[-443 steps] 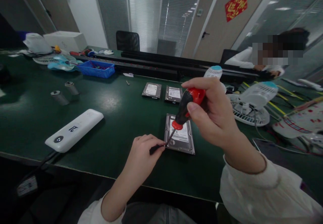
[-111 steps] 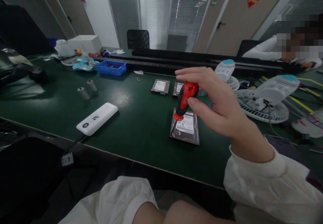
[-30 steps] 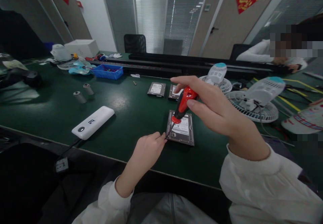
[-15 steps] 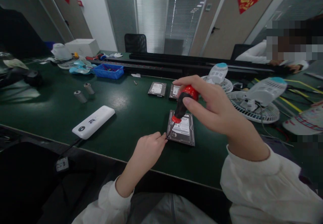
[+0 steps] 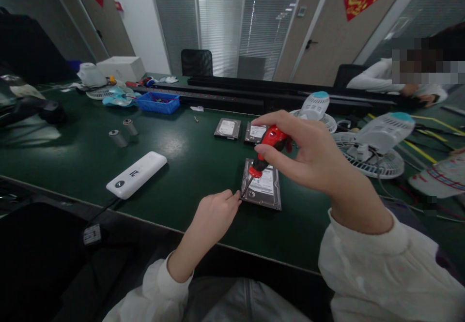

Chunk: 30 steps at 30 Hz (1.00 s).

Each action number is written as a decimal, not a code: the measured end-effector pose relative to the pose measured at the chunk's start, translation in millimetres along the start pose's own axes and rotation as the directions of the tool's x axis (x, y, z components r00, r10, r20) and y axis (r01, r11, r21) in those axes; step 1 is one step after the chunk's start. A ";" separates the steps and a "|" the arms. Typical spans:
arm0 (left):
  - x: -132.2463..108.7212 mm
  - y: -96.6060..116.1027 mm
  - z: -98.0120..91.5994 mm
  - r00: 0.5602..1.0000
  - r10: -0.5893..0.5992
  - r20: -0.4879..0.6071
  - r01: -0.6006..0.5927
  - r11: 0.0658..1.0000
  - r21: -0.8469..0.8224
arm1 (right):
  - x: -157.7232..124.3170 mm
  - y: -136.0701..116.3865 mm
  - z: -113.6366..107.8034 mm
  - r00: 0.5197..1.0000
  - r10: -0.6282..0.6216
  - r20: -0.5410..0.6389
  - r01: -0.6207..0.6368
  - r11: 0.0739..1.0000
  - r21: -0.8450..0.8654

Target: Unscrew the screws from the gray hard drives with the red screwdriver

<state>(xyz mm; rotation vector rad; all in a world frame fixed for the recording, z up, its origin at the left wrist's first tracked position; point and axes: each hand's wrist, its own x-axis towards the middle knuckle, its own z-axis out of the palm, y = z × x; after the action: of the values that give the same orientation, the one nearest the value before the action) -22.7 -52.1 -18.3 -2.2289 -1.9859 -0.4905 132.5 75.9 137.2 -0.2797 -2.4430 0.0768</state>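
A hard drive lies label up on the green table in front of me. My right hand grips the red and black handle of a screwdriver between thumb and fingers. The screwdriver leans to the right, and its shaft runs down to the drive's near left corner. At that corner my left hand has its fingertips closed together against the drive's edge, right beside the screwdriver tip. The screw under the tip is too small to make out. Two more hard drives, one on the left and one partly behind my right hand, lie farther back.
A white power bank with a cable and two metal cylinders are on the left. Behind them stands a blue bin of small parts. White fans lie on the right. A person in white sleeves sits across the table.
The screwdriver handle has turned in my right hand, showing more red, and my thumb has shifted along it. My left hand stays at the drive's corner. The view has shifted slightly.
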 end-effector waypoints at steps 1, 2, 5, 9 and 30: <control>0.2 -0.1 0.1 1.000 -0.001 0.001 0.001 1.000 0.002 | 0.0 0.0 -0.3 1.000 0.016 0.004 -0.016 1.000 -0.024; 0.4 -0.3 0.1 1.000 -0.002 0.001 0.002 1.000 0.005 | -0.1 0.2 -0.5 0.999 0.030 0.014 -0.029 0.999 -0.039; 0.9 -0.4 -0.8 1.000 -0.006 0.009 0.006 1.000 0.005 | -0.5 1.0 -0.5 0.999 0.012 0.044 -0.012 1.000 -0.009; 1.0 1.3 -3.8 0.999 -0.024 0.028 0.024 1.000 -0.004 | 0.0 0.1 0.5 0.996 -0.076 0.052 0.071 0.994 0.081; 0.7 0.6 -5.9 1.000 -0.011 0.010 0.011 1.000 -0.018 | -1.3 -3.1 -1.4 0.998 -0.017 -0.062 0.011 0.996 -0.087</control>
<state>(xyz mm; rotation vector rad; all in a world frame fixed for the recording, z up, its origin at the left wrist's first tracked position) -23.0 -53.3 -12.4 -2.2362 -2.0068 -0.5014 133.7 72.5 137.9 -0.2985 -2.3889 -0.0433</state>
